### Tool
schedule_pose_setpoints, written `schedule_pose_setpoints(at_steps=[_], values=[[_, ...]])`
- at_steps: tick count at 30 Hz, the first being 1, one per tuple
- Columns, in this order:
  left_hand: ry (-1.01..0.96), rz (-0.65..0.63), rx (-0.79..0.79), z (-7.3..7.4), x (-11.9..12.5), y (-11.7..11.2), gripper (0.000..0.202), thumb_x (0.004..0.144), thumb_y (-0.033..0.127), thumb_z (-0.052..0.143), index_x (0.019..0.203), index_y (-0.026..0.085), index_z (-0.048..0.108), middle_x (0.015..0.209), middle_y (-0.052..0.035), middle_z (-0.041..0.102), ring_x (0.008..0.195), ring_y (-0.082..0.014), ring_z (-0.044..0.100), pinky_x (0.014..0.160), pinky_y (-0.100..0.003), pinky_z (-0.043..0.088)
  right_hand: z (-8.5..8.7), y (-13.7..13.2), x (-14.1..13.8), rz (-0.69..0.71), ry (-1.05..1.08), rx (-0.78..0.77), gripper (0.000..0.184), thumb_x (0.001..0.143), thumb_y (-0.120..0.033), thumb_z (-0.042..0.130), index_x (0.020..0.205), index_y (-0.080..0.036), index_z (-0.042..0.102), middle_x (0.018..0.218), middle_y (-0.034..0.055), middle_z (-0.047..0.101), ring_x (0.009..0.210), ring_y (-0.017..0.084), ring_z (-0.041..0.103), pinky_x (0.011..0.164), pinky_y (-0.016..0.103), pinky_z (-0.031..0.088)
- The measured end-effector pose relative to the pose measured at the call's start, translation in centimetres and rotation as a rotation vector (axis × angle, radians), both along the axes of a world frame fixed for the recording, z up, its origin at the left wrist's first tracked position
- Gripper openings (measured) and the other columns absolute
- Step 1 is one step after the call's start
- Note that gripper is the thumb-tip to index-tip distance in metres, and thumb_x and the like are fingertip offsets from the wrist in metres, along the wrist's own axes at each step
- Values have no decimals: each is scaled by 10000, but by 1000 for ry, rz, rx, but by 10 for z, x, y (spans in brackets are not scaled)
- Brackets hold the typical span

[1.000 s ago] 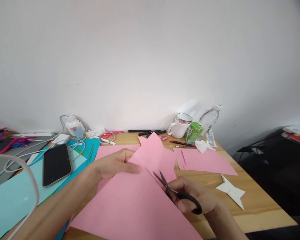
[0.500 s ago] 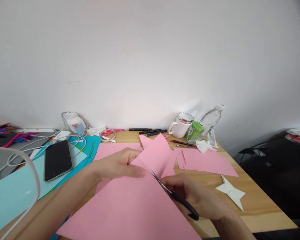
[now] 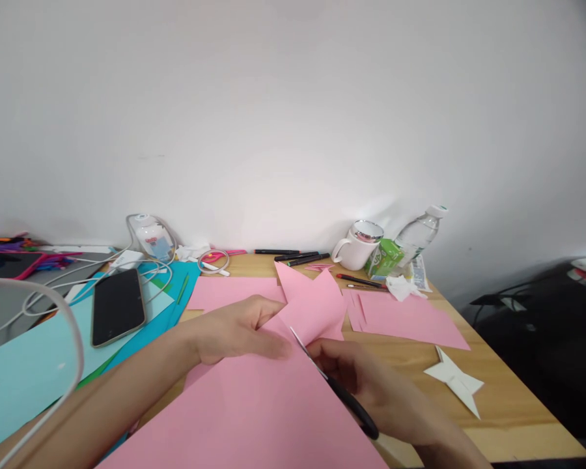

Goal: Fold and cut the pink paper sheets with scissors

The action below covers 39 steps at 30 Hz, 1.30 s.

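Left hand [image 3: 244, 331]: pinching the pink sheet [image 3: 254, 410] between thumb and fingers, before me.
Right hand [image 3: 374, 381]: I'm curling it round the black-handled scissors [image 3: 340, 393].
Blades [image 3: 308, 352]: showing less gap than a second ago.
Flap [image 3: 320, 299]: curling higher; my cut is probably lengthening.

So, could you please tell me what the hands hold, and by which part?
Left hand: the pink sheet, by its left edge; right hand: the scissors, by the handle.

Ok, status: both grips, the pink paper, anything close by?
Left grip pinching the pink paper. Right grip on black-handled scissors, blade at the paper's edge. Close by: flat pink sheets and white paper star, right of the scissors.
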<state>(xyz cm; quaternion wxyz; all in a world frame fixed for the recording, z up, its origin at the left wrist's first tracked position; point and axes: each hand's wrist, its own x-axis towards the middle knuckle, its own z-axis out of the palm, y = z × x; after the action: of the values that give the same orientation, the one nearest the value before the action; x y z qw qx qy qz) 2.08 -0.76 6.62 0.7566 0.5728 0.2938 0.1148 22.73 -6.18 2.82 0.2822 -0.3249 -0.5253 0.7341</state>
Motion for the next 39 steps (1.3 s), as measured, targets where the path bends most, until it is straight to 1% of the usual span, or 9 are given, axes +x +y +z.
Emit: schedule_pose_setpoints(at_steps=[3,7,14,20,23,26,30,34,39], values=[[23,22,-10,-2,-1,-1,187,742,259,674,901,160,659,832,-18,685,725,-155,650,677,-258,515,-3,-1,-1,2,13,-5,301,658,-232,798,926,-182,670,865,30,690,758,159,635,748,294,489],[58,37,-26,-2,-1,0,186,719,280,692,846,151,650,754,-8,671,650,-146,641,605,-240,505,-5,-2,-2,-5,33,-13,261,647,-219,800,868,-179,667,840,18,688,759,157,632,722,274,481],[81,40,-29,-1,-1,2,139,714,265,679,786,152,642,689,5,632,593,-132,614,549,-229,487,-6,-1,-4,-22,35,-34,271,609,-185,815,834,-172,665,761,-1,677,716,145,627,683,251,467],[91,34,-1,-3,-4,3,161,724,260,668,838,146,652,768,-21,647,662,-156,630,612,-257,511,-5,-2,-6,-37,45,-64,265,583,-180,828,793,-168,667,737,-17,664,707,131,608,660,227,453],[99,34,10,-2,-5,3,147,721,269,670,807,153,642,737,-11,634,652,-156,627,609,-258,511,-5,-2,-8,-47,60,-85,257,570,-181,836,765,-164,671,710,-26,655,678,116,587,641,214,440],[111,29,17,-2,-4,3,151,724,273,665,819,159,640,738,-10,635,647,-155,624,608,-260,509,-6,-3,-8,-60,77,-99,259,563,-184,842,756,-160,671,681,-31,646,656,109,576,630,208,435],[123,21,33,-2,-4,5,153,722,288,665,792,154,638,719,-11,632,639,-152,620,599,-248,498,-9,-4,-8,-60,58,-99,277,545,-188,855,754,-150,678,658,-28,642,644,108,573,622,203,435],[115,11,22,-2,-5,5,164,716,290,668,796,149,645,696,-8,622,597,-134,595,551,-226,474,-10,-4,-9,-65,71,-114,307,520,-200,869,752,-144,676,650,-23,639,632,103,556,601,193,424],[133,31,19,1,-6,5,117,718,267,666,742,155,639,636,21,568,566,-95,549,542,-193,435,-8,-4,-11,-86,85,-135,336,475,-220,887,724,-145,674,637,-23,633,629,104,542,594,194,412]])
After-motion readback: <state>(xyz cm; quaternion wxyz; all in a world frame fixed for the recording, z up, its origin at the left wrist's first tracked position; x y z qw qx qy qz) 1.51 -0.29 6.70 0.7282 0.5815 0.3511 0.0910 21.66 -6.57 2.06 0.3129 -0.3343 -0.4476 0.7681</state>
